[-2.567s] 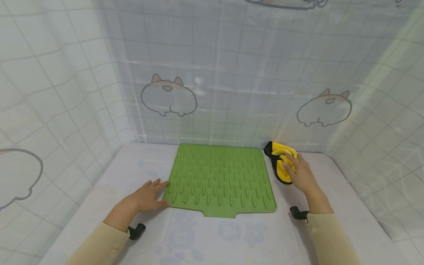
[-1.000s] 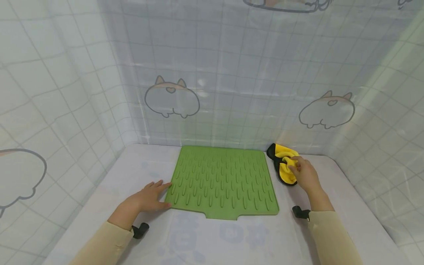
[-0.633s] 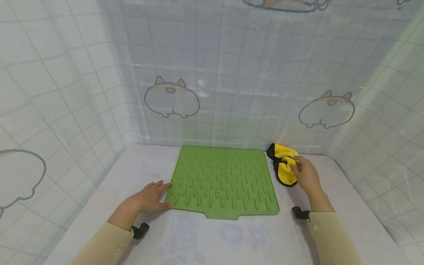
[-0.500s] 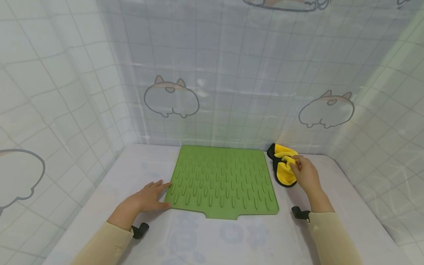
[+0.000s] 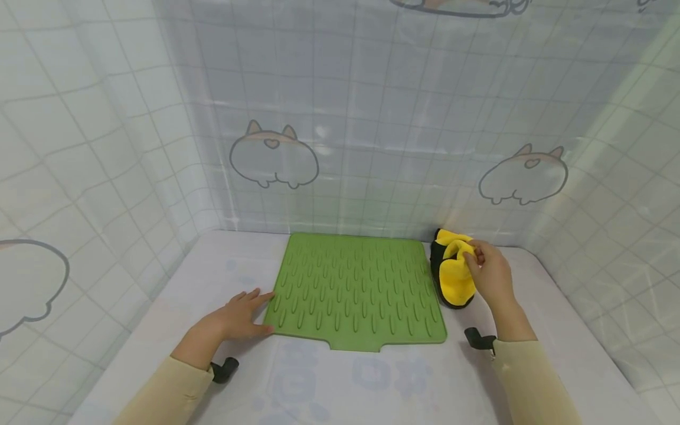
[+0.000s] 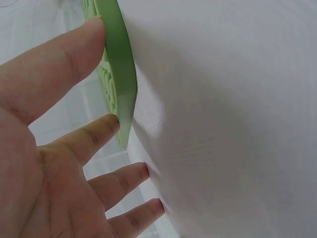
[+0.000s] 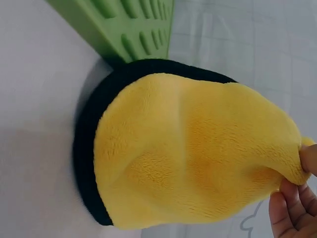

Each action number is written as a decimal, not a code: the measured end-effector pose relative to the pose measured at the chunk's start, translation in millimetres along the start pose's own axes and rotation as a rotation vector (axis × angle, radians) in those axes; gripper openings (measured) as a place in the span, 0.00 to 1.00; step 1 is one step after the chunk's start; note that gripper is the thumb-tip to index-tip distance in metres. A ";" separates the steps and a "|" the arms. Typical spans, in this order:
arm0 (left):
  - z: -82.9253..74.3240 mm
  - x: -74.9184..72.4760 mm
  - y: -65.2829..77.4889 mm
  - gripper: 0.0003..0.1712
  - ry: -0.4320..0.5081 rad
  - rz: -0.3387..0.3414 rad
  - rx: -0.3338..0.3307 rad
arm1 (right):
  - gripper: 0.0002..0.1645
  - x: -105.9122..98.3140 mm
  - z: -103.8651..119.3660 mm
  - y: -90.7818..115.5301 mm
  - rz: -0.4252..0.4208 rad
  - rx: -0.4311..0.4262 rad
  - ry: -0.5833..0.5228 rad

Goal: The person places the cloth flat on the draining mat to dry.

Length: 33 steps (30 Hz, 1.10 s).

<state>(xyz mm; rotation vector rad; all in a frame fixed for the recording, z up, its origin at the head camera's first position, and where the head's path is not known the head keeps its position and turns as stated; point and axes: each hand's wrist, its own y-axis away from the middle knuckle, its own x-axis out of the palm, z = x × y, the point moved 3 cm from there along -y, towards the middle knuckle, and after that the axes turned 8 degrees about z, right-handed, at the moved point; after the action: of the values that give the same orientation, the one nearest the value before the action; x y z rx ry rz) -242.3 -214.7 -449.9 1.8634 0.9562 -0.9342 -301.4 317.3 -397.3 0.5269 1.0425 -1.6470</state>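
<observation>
A plush yellow cloth with a black edge (image 5: 457, 282) is bunched at the right side of a green ridged mat (image 5: 356, 289). My right hand (image 5: 491, 274) pinches a fold of it between thumb and fingers, drawing the cloth (image 7: 198, 148) up into a peak in the right wrist view. On the other side, my left hand (image 5: 239, 319) lies with spread fingers at the mat's left edge. The left wrist view shows its thumb and index fingertip touching the mat's rim (image 6: 119, 64), while the other fingertips rest on the white table surface.
The white table (image 5: 319, 389) has a faint blue print. Behind it and on both sides hang pale grid-patterned sheets (image 5: 372, 147) with cartoon drawings. A black wrist mount (image 5: 224, 370) sticks out beside the left cuff, another mount (image 5: 480, 339) beside the right.
My right hand, open over the cloth at first, took a pinch of it and has lifted the fold. The cloth now stands higher and reaches nearer the front. My left hand stays at the mat's edge.
</observation>
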 end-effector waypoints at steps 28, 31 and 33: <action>1.4 0.5 -1.7 0.48 0.027 -0.008 0.003 | 0.15 -23.4 58.8 6.1 -0.249 -0.170 -0.098; 1.5 0.5 -2.0 0.48 0.029 -0.008 0.000 | 0.14 -22.2 64.8 6.0 -0.262 -0.206 -0.117; 1.6 0.3 -2.0 0.48 0.031 -0.009 0.001 | 0.14 -20.5 68.6 5.4 -0.266 -0.228 -0.134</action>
<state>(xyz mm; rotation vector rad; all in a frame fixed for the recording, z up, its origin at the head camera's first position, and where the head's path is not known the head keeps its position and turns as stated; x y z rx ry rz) -244.2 -215.2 -451.5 1.8802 0.9841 -0.9141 -278.5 270.6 -347.7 0.1288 1.2204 -1.7378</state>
